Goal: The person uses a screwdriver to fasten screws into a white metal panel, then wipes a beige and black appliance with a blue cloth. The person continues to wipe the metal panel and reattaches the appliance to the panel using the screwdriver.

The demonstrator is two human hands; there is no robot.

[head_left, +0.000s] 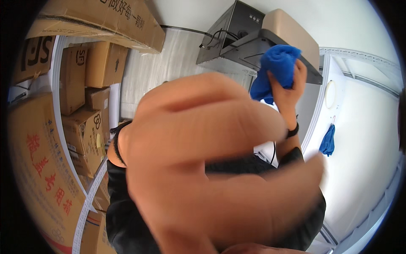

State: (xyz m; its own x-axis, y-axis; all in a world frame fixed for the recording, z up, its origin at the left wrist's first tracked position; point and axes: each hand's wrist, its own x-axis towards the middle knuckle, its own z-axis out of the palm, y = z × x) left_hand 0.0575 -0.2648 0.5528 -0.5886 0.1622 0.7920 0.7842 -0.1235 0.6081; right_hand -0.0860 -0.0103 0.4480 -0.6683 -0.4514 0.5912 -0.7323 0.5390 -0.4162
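A bunched blue cloth [277, 70] is gripped in my right hand [292, 89], at the upper right, in front of a beige rounded panel [292, 34] with a dark edge. A black band circles that wrist. My left hand [182, 144] looms large and blurred close to the camera, covering the middle of the view. Its fingers point right, slightly bent, with the thumb spread away below them. Nothing shows between thumb and fingers. Much of my dark clothing [127, 207] and whatever lies behind the left hand is hidden.
A black metal case [224, 34] with cables adjoins the beige panel. Cardboard boxes [84, 127] fill white-framed shelving on the left, and a long carton [101, 23] lies at the top left. Another blue cloth [328, 140] hangs on the white wall at right. Grey wood-look floor [148, 72] shows between.
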